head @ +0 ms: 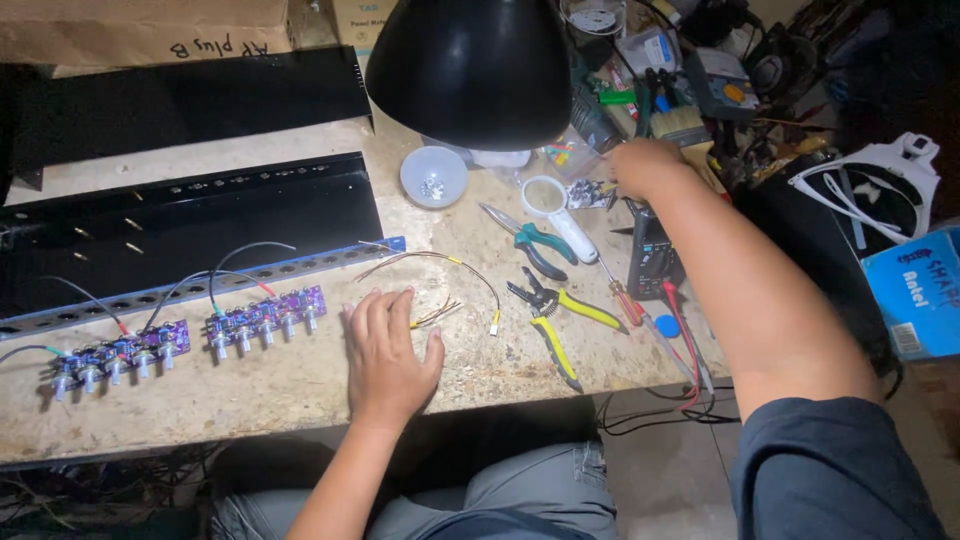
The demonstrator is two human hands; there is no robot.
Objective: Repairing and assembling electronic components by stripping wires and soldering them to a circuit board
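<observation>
The left hand (385, 350) lies flat, fingers spread, with the thin wire bundle (440, 310) touching its fingertips on their right, while the right hand (645, 165), fingers hidden, reaches far beyond

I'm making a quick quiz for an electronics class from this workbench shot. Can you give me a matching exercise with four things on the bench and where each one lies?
Things:
1. left hand
2. right hand
3. small white bowl
4. yellow-handled wire stripper

Places:
A. below the black lamp shade, holding small metal bits
B. flat on the benchtop, right of the purple circuit boards
C. reaching to the far right of the bench, above the multimeter
D. between the thin loose wires and the red-handled screwdriver

Pairs: 1-B, 2-C, 3-A, 4-D
</observation>
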